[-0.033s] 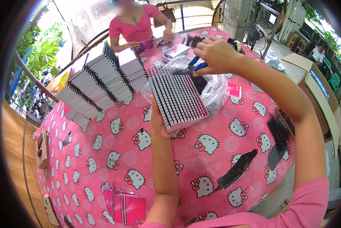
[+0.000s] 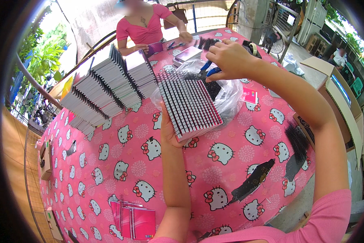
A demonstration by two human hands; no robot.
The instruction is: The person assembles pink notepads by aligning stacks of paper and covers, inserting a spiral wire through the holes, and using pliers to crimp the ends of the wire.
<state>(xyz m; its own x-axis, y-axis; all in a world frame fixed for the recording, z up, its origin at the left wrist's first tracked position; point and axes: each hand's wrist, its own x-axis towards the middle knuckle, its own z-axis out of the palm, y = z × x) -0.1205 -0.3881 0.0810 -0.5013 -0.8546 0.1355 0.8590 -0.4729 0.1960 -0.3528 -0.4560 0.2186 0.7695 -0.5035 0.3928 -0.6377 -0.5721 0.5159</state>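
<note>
A block of spiral notebooks (image 2: 190, 106), their black coil spines facing up in rows, leans over the middle of the table. My left hand (image 2: 170, 130) is closed around its near left side, fingers partly hidden. Blue-handled cutting pliers (image 2: 212, 71) are gripped in my right hand (image 2: 232, 58). Their jaws point left at the block's far edge, where coil ends stick out; whether they touch a coil is hard to tell. Behind and beside the block lies a clear plastic bag (image 2: 231, 97) with black coil pieces inside.
Tall notebook stacks (image 2: 105, 85) stand left. Pink notebooks (image 2: 137, 222) lie near the front edge. A black torn strip (image 2: 255, 178) and a bundle of black coils (image 2: 297, 143) lie right, beside a cardboard box (image 2: 331, 101). Across the table sits a person in pink (image 2: 145, 28).
The co-worker's hand across the table has shifted right, away from the small tool lying there. My hands, the notebooks and the pliers hold nearly the same place.
</note>
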